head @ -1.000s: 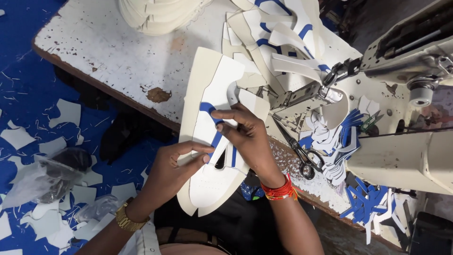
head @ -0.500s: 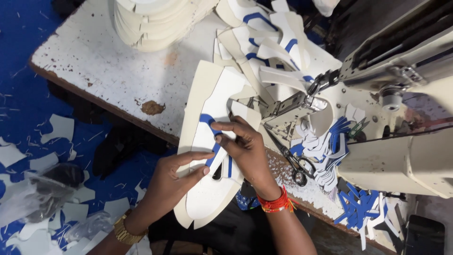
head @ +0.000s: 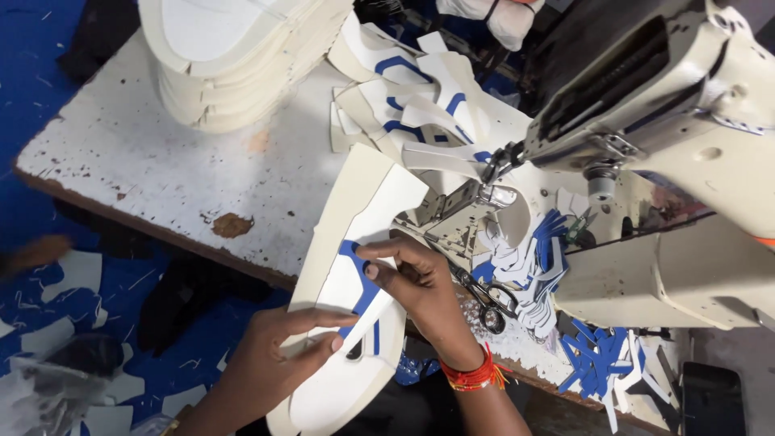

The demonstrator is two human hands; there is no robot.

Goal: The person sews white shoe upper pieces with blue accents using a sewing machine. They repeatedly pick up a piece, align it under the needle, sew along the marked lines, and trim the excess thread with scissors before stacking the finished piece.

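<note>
At the near edge of the white surface [head: 161, 161], a cream shoe-upper panel [head: 355, 242] is held in the closed grip of both the left hand [head: 270, 359] and right hand [head: 424, 287], its blue trim piece [head: 363, 287] laid on but apparently unsewn, short of the sewing machine [head: 646, 121].

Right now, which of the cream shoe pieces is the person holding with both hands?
The big cream panel with the blue strip, hanging over the table's front edge. Left hand and right hand pinch it; the stack and the pile lie untouched.
</note>
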